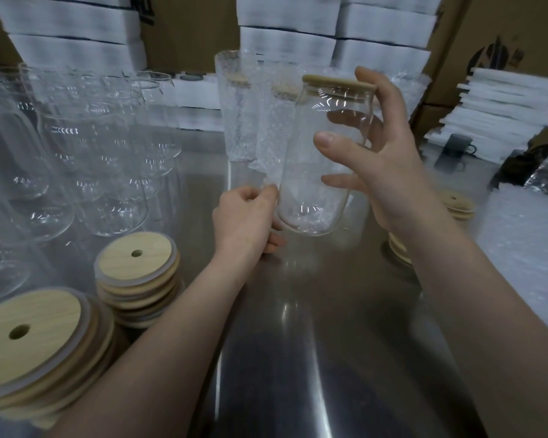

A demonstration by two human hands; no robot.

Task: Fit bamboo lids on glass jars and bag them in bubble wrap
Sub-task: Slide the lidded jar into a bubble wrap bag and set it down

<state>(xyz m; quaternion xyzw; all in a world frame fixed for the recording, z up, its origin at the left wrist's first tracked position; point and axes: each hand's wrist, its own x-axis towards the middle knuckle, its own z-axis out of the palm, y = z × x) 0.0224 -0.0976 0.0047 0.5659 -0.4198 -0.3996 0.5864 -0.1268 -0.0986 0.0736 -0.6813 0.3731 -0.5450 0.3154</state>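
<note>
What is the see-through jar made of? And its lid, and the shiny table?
Jar: looks like clear, smooth glass; you can see through it and it glints. Lid: pale matte wood, likely bamboo, judging by its tan colour. Table: probably brushed steel; grey, with streaky reflections.

The left and bottom edges cut the nearest lid stack (35, 343). The right forearm (456, 295) hides most of another lid stack (398, 248). The empty jars (76, 147) at the left are blurred; I cannot count them. Behind the jar (323, 172) I see the right hand (389, 159) only dimly through the glass. I cannot tell where the bubble wrap bag (268, 147), pinched by the left hand (244, 216), has its lower edge.
</note>
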